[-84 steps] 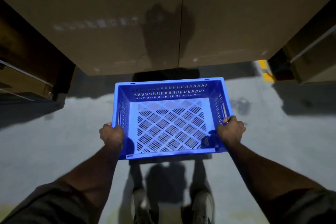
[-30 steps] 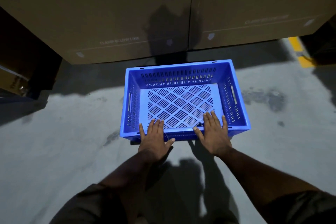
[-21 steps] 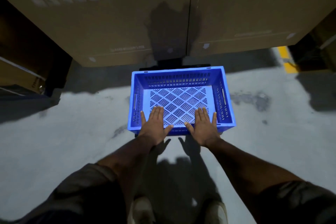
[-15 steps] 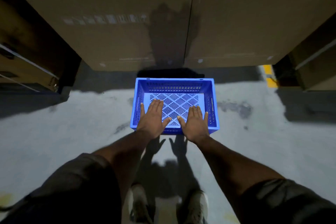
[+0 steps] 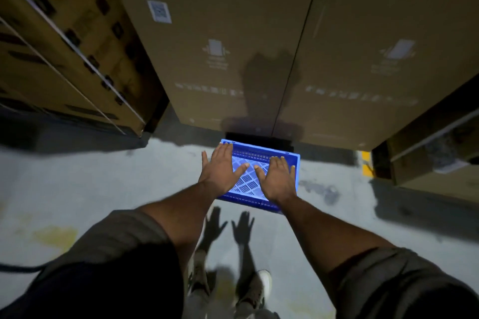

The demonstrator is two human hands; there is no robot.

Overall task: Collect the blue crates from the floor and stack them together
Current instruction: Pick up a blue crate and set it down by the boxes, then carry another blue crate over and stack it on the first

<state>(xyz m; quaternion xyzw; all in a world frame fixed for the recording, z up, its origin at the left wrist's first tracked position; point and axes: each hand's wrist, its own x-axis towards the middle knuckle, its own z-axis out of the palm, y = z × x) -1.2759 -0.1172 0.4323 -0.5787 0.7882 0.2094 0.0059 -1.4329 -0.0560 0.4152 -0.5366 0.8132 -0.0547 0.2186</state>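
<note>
A blue slotted plastic crate (image 5: 250, 181) sits on the grey concrete floor against the foot of tall cardboard boxes. My left hand (image 5: 220, 169) and my right hand (image 5: 278, 180) hover flat over it, palms down and fingers spread, holding nothing. The hands hide much of the crate's inside and its side walls. Their shadows fall on the floor in front of the crate.
Two tall cardboard boxes (image 5: 259, 46) stand right behind the crate. Strapped cartons (image 5: 64, 59) are at the left and more boxes (image 5: 435, 153) at the right. A yellow floor marking (image 5: 366, 163) shows at the right. My shoes (image 5: 259, 287) are below.
The crate was carried by both side walls, then set on the floor and let go. Since then the view has risen and the crate looks smaller, with both hands still spread above it.
</note>
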